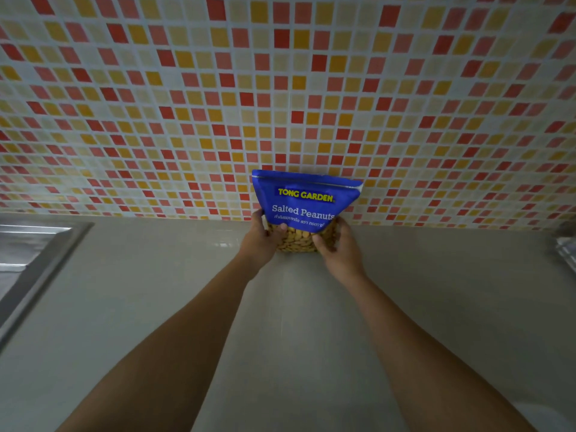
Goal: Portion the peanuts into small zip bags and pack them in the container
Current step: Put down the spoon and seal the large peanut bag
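Against tiled wall (156,104), left hand (260,241) and right hand (338,247) around upright peanut bag (304,201).

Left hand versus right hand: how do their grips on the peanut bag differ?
The left hand sits slightly higher on the peanut bag than the right hand. The left hand's thumb lies high on the clear window; the right hand's thumb lies nearer the bag's bottom. Both grip a side edge, thumb in front, bag upright on the counter.

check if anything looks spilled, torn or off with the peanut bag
Nothing stands out. The peanut bag stands upright by the tiled wall, left hand and right hand gripping its base; nothing spilled on the countertop.
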A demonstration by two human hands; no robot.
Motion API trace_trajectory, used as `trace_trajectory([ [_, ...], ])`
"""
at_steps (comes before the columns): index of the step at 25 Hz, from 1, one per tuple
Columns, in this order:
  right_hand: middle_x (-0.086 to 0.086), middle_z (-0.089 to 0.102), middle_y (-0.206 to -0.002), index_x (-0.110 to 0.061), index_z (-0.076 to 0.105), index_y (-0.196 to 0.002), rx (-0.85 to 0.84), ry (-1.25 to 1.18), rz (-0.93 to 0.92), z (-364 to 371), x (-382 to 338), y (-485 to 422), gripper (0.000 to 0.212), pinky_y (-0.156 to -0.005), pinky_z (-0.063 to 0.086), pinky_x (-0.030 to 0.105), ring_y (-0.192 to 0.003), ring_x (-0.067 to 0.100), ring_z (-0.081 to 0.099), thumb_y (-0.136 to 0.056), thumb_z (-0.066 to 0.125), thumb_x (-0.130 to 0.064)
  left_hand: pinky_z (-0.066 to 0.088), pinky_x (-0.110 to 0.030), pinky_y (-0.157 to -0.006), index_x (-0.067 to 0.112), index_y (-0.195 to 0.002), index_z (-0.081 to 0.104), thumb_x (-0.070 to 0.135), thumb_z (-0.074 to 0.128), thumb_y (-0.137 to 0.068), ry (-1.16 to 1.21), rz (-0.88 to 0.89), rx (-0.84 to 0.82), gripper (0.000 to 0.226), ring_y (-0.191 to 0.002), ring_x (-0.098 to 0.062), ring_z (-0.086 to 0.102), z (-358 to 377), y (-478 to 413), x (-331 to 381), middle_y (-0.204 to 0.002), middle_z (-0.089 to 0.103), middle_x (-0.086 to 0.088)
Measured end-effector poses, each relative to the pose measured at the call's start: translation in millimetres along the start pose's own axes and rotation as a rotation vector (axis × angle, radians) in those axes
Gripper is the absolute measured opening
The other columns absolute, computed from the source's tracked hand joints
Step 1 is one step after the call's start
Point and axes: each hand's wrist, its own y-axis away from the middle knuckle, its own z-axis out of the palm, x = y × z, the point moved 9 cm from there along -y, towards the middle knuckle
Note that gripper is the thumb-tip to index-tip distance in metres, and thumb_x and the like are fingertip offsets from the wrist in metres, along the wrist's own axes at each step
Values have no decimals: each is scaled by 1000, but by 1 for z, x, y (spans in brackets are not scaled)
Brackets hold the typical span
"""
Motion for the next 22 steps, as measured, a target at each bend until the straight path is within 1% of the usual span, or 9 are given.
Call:
trace_trajectory([
  [2, 5, 50, -136, -13, 34, -140, 7, 6, 6, 1, 2, -5, 84, -100, 43, 35, -123, 20, 49, -70, 62, -50, 47, -37, -85, 26, -139, 22, 38, 55, -90, 1, 6, -11, 61, -117, -28, 53, 2, -6, 2, -129, 55, -10],
  [4, 3, 51, -136, -16, 33, -140, 0, -8, 6, 3, 4, -9, 83, -101, 43, 36, -123, 19, 50, -71, 63, -50, 48, -37, -85, 26, -140, 21, 38, 54, -91, -10, 15, -2, 60, -118, -29, 53, 3, -8, 4, -130, 55, -10],
  [7, 1, 49, -138, -19, 31, -141, -14, -4, 2, 3, 4, -11, 83, -102, 43, 38, -124, 17, 49, -72, 64, -52, 48, -42, -89, 26, -143, 18, 40, 53, -91, -20, 19, 0, 64, -120, -27, 51, 5, -7, 6, -132, 52, -8],
  [10, 0, 48, -139, -20, 28, -141, -51, 4, 15, 7, 6, -9, 91, -102, 44, 41, -125, 17, 48, -68, 59, -63, 48, -47, -95, 23, -146, 15, 41, 55, -90, -64, 18, 16, 71, -124, -29, 49, 3, -4, 6, -137, 49, -10],
  [12, 3, 48, -138, -18, 29, -140, -61, 42, 34, 8, 7, -10, 94, -102, 43, 44, -125, 20, 48, -66, 56, -68, 45, -43, -99, 18, -147, 14, 40, 54, -91, -86, 20, 13, 72, -130, -28, 43, 4, 1, 10, -142, 43, -10],
  [14, 5, 49, -137, -15, 31, -138, -70, 67, 70, 9, 5, -10, 88, -101, 43, 44, -125, 22, 48, -69, 58, -63, 39, -36, -99, 14, -148, 11, 41, 52, -91, -123, -8, 12, 75, -134, -28, 37, 4, 3, 13, -146, 38, -11],
  [17, 8, 53, -131, -9, 38, -133, -33, 98, 79, 2, -2, -2, 76, -99, 44, 41, -120, 24, 51, -75, 62, -53, 34, -38, -107, 11, -149, 5, 46, 50, -91, -186, -57, 13, 81, -138, -30, 33, -4, 14, 11, -151, 31, -15],
  [19, 12, 53, -131, -7, 39, -134, -29, 133, 85, -1, -9, 19, 79, -100, 43, 39, -119, 26, 51, -74, 57, -56, 34, -41, -110, 10, -149, 12, 46, 47, -92, -253, -72, 25, 76, -137, -30, 34, -17, 32, 8, -149, 33, -16],
  [22, 21, 50, -132, -2, 40, -135, -135, 308, 64, 7, -26, 75, 60, -101, 34, 31, -122, 32, 47, -87, 59, -33, 34, -33, -107, 9, -145, 27, 40, 46, -95, -381, -45, 42, 62, -131, -28, 43, -39, 83, 5, -144, 42, -16],
])
